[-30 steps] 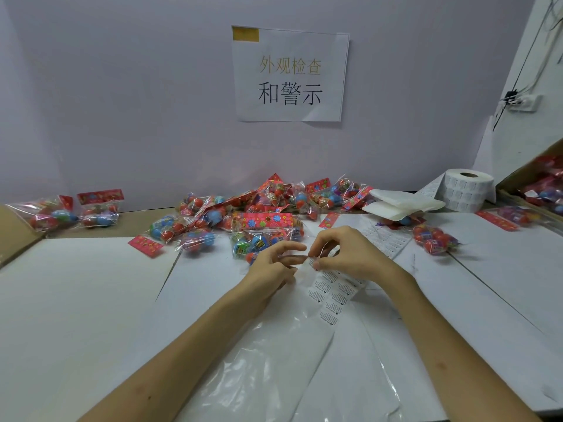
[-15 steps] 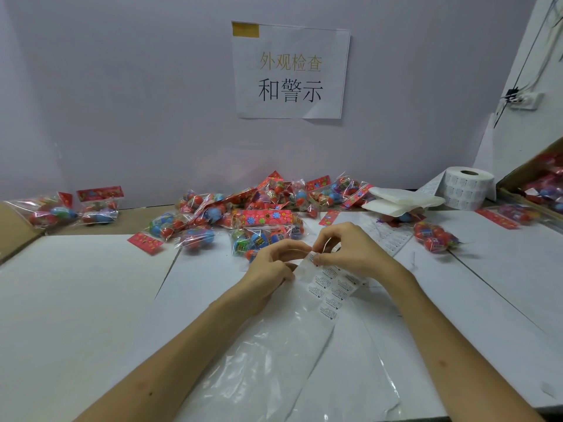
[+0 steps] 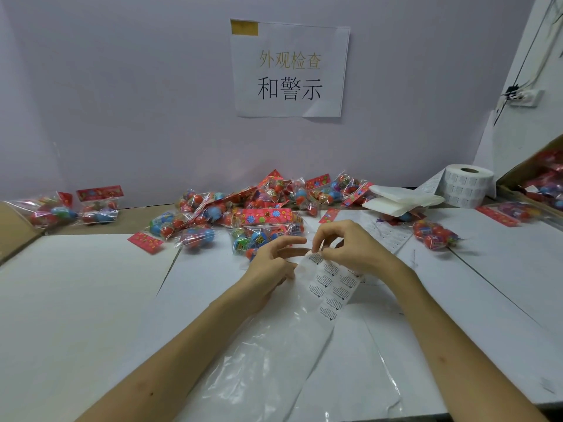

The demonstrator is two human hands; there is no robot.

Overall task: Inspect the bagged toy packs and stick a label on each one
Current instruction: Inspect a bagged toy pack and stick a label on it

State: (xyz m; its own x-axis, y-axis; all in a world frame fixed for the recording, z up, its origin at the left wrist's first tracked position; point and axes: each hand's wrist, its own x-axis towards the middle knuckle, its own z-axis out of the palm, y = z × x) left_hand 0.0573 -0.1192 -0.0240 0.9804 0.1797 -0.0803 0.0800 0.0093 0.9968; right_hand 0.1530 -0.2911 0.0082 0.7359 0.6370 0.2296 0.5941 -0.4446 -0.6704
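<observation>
Nearly touching, the right hand (image 3: 353,251) pinches a glossy label strip (image 3: 330,287), the left hand (image 3: 271,263) slack-fingered beside it. Crinkly cellophane toy packs (image 3: 259,214) heap along the far edge of the white worktop (image 3: 76,300), below a lilac wall (image 3: 122,102).

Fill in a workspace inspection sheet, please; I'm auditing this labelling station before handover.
Surface: white table, sheets seamed together; clear plastic sheet at the near edge.
Job's things: toy packs piled by the wall; label strip in front; label roll far right.
Clutter: two packs far left; one loose pack right of the pile; white folded stack.
Grips: right hand pinches the strip's top end; left hand beside it, fingers straight.
Cables: wires rise from a wall socket, upper right.
Surroundings: paper sign on the wall; cardboard box of packs at right.
</observation>
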